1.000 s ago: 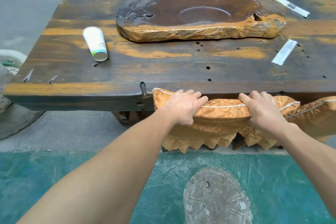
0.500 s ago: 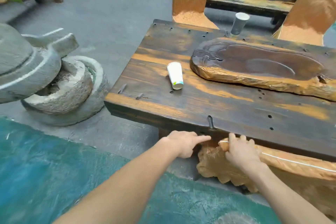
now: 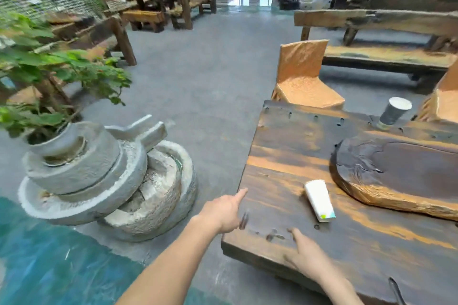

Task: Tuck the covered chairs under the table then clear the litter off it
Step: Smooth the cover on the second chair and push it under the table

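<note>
The dark wooden table (image 3: 292, 146) fills the right side of the head view. A white paper cup (image 3: 319, 200) lies on its side near the table's left end. A grey paper cup (image 3: 394, 112) stands upright at the far edge. An orange-covered chair (image 3: 303, 77) stands beyond the table's far corner, and part of a second covered chair (image 3: 443, 99) shows at the right edge. My left hand (image 3: 225, 210) hovers open at the table's left edge, index finger extended. My right hand (image 3: 306, 252) is open over the table's near corner, below the white cup. Both hands hold nothing.
A carved wooden tea tray (image 3: 396, 181) lies on the table at the right. Stacked stone millstones (image 3: 106, 176) with a potted plant (image 3: 44, 77) stand on the floor to the left. Wooden benches (image 3: 386, 57) stand behind the chairs. Grey floor stretches between.
My hands have let go of the near covered chair and risen to the table's left corner. The view has swung left and up, so the near chair is out of sight.
</note>
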Available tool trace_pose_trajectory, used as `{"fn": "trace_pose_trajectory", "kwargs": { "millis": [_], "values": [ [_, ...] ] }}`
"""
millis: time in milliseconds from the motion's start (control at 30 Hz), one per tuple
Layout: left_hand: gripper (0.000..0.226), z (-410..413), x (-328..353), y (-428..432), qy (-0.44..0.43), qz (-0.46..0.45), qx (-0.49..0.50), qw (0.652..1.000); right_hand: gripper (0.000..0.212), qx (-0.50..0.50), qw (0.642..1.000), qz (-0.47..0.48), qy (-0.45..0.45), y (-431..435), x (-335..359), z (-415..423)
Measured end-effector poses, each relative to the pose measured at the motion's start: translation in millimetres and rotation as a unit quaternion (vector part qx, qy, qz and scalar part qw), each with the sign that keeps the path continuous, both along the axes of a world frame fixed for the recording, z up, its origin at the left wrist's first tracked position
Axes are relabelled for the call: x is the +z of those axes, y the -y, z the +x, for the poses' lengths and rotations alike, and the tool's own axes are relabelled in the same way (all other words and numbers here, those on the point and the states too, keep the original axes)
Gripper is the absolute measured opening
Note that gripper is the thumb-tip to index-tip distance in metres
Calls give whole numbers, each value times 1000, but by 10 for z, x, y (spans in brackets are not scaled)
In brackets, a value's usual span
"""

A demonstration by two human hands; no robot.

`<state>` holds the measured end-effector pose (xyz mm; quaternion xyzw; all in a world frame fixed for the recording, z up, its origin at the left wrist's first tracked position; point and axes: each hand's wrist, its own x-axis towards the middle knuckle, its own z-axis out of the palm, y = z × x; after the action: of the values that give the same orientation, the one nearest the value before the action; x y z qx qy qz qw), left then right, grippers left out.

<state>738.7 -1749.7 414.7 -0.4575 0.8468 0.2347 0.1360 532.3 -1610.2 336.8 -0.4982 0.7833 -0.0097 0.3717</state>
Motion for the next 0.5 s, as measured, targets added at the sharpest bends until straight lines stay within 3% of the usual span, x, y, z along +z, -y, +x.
{"fn": "trace_pose_trajectory", "kwargs": {
  "millis": [333,500],
  "values": [
    [81,142,314,2440,6,-16,-2,1000,76,-86,995,-51,-10,2066,385,-56],
    [66,-268,483,3895,15,-110,-11,994,91,-172,974,-132,-66,3493,594,-370]
  ]
}}
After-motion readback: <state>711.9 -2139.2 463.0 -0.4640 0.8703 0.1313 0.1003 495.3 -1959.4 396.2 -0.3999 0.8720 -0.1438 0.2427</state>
